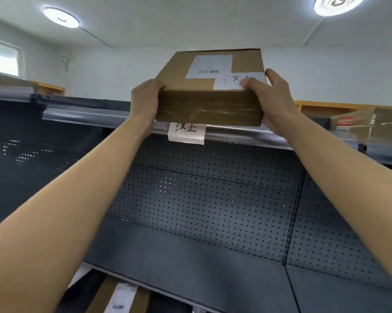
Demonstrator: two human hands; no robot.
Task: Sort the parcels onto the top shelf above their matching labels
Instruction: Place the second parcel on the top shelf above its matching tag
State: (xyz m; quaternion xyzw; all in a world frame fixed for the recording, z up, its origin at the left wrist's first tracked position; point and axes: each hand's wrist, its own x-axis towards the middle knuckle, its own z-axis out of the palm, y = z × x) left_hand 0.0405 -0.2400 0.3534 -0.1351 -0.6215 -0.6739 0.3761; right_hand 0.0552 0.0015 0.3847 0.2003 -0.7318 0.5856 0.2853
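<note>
A: What fills the view?

B: A dark shelving unit with a perforated back panel (pixel 213 199), from 9 o'clock across to 3 o'clock. The top shelf (pixel 235 134) runs along its upper edge, with a clear strip on the front.

A: And the parcel?

B: A brown cardboard parcel (pixel 209 86) sits just above centre, toward 12 o'clock, tilted, its near end over the shelf's front edge. Whether it rests on the shelf, I cannot tell.

A: The hands?

B: The left hand (pixel 145 102) grips the parcel's side at 9 o'clock; the right hand (pixel 269 100) clasps the side at 3 o'clock, thumb on the parcel's handwritten slip (pixel 235 81).

A: Anything smaller?

B: Another taped box (pixel 362 125) on the shelf at 3 o'clock. A white shelf label (pixel 186 133) hangs directly beneath the parcel, at 6 o'clock from it, its characters resembling the slip's.
</note>
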